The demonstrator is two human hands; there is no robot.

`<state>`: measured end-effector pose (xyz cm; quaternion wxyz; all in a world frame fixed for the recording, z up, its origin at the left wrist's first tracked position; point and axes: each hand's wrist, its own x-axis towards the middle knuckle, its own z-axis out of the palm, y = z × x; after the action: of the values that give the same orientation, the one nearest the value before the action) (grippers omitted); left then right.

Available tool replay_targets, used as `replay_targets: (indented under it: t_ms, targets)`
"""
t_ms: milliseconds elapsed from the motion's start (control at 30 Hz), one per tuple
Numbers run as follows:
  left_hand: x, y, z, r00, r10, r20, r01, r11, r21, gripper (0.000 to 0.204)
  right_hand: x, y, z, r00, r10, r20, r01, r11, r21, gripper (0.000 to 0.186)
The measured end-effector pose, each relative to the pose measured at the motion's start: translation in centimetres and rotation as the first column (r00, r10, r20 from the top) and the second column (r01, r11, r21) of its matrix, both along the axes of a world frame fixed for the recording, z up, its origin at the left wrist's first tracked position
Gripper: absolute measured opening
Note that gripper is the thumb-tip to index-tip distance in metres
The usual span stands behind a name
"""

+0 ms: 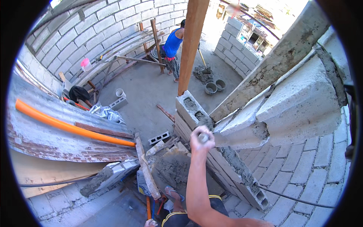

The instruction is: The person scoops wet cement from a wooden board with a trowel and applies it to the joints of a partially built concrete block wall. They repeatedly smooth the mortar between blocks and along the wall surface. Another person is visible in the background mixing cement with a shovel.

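Note:
My right hand is closed around the round handle of a trowel, seen end-on. The tool's far end looks grey and merges with the mortar, so its blade is hard to make out. Beneath it runs a low wall of hollow concrete blocks, with wet mortar along its top. At the lower edge, my left hand is partly cut off. Its fingers look curled beside an orange handle and a blue one; what they hold is unclear.
A wooden post rises at the wall's far end. Left of me lie a metal sheet and an orange pipe. Mortar lies near my foot. Beyond, a person in blue stands near a shovel and two buckets.

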<state>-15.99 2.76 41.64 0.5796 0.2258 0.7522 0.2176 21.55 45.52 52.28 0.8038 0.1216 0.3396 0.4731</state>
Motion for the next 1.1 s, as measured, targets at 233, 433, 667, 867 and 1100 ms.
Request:
replay_targets:
  t_ms: [233,433,667,867,1100]
  targets:
    - [-0.5,0.6,0.8,0.962,-0.215,-0.167,0.247,0.948,0.199,0.02,3.0,3.9,-3.0,0.967,-0.253,0.002,0.253,0.967,0.023,0.019]
    - [-2.6,-2.0,2.5,0.946,0.164,-0.28,-0.154,0.986,0.057,0.024,0.9,-7.8,4.0,0.884,0.45,-0.126,-0.423,0.885,0.195,0.013]
    - [1.4,1.8,-0.1,0.991,0.075,-0.113,-0.087,0.991,-0.106,0.029,2.9,-17.2,0.0,-0.742,0.669,0.04,0.042,0.107,-0.993,0.029]
    - [4.4,17.1,-1.7,0.953,-0.304,-0.016,0.303,0.944,0.134,0.033,3.5,-18.2,-2.1,-0.669,0.724,0.165,0.058,0.273,-0.96,0.039]
    - [-0.3,43.9,-1.1,0.608,-0.71,-0.355,0.794,0.547,0.264,0.034,0.0,-12.7,-1.1,-0.172,0.982,0.078,0.067,0.09,-0.994,0.026]
